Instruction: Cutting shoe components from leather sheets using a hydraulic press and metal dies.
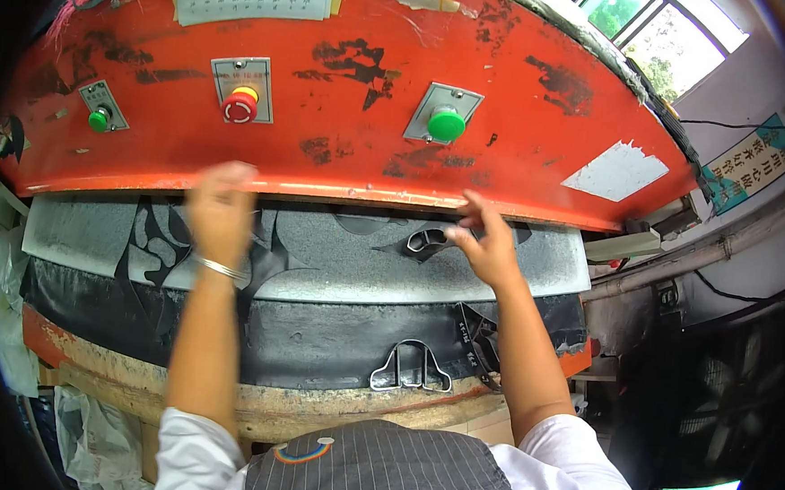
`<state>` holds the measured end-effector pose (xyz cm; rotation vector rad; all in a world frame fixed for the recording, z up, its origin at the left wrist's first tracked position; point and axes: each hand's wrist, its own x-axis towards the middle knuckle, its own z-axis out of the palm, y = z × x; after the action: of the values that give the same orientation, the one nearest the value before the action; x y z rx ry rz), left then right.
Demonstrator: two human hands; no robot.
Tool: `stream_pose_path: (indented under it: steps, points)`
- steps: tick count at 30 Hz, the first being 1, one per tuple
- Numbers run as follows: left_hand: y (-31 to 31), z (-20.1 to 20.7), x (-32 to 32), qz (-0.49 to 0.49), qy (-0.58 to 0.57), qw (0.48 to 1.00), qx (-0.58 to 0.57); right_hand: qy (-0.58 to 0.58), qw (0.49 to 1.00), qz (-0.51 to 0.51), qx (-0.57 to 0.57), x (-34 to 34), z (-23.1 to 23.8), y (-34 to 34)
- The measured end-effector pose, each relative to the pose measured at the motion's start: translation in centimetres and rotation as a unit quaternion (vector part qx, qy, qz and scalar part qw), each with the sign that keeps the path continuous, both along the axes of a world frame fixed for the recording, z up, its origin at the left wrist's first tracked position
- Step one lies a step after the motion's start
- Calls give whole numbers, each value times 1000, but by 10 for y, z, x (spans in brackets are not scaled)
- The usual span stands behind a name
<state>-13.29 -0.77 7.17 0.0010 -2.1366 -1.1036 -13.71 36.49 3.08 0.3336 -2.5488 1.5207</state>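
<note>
My left hand (221, 212), smeared by motion, is raised in front of the press's lower edge, over the left part of the pale cutting board (345, 283). Whether its fingers hold anything cannot be made out. My right hand (489, 246) has its fingers curved and apart, with nothing seen in them. Just left of it, a small metal cutting die (426, 240) sits on the board. Black sheet material (266, 260) with cut-out holes lies beneath and around my left hand. Nearer me, a larger curved cutting die (395, 371) rests on the black front ledge (315, 330).
The orange-red press head (344, 152) spans the far side, low over the board. It carries a red stop button (239, 105), a large green button (446, 124) and a smaller green button (99, 120). Dark strips (477, 335) lie by my right forearm. A dark fan (717, 382) stands right.
</note>
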Motion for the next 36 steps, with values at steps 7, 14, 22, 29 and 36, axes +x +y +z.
stream_pose_path:
  steps: [7,14,22,29,36]
  points:
    - [-143,129,-18,147,-33,916,-371,55,993,-68,-85,-50,112,-66]
    - [-10,64,113,-116,-355,919,-129,-66,949,264,162,83,70,-39]
    - [98,14,225,-192,-346,893,-216,67,921,329,199,190,11,-65]
    - [115,-4,223,-99,-296,922,-229,95,926,297,211,185,-9,-69]
    - [90,-27,195,-193,-453,818,-299,-11,930,305,204,81,12,-16]
